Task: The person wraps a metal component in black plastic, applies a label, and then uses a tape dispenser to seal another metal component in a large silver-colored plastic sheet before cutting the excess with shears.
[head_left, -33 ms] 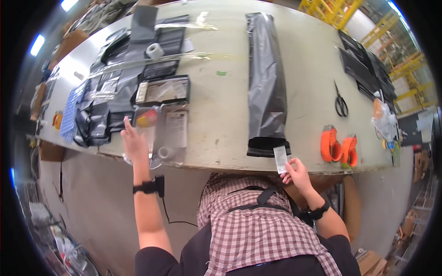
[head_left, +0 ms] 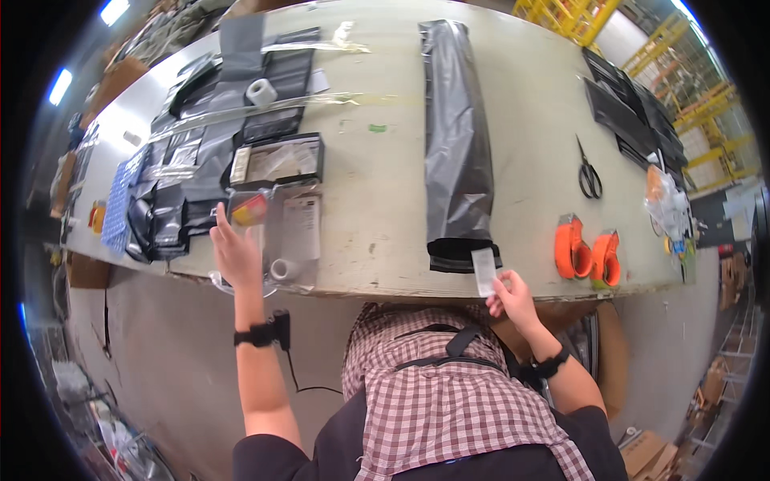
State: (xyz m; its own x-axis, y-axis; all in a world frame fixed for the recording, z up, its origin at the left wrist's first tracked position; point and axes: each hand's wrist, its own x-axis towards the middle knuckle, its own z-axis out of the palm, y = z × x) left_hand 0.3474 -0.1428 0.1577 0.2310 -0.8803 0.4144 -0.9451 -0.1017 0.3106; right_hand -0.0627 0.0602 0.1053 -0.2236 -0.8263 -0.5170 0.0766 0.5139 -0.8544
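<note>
My right hand (head_left: 514, 300) pinches a small white label (head_left: 484, 272) at the table's front edge. The label partly covers the open dark mouth of a long grey plastic bag (head_left: 457, 140), which lies lengthwise on the table. My left hand (head_left: 237, 255) reaches over the left part of the table with its index finger stretched out. Its fingertip is nearest to a pile of black plastic bags (head_left: 172, 210). Beside that hand are a clear plastic tray (head_left: 301, 232) and a red and yellow packet (head_left: 249, 210).
Two orange tape dispensers (head_left: 572, 248) and black scissors (head_left: 590, 178) lie on the right. Behind them sits a stack of black bags (head_left: 630, 116). An open black box (head_left: 281, 160) and a white tape roll (head_left: 261, 92) are at left, near clear tape strips (head_left: 321, 100).
The table and its things sit slightly further left in the picture. My right hand and the label have shifted slightly left and up; the label is still pinched. My left hand stays outstretched.
</note>
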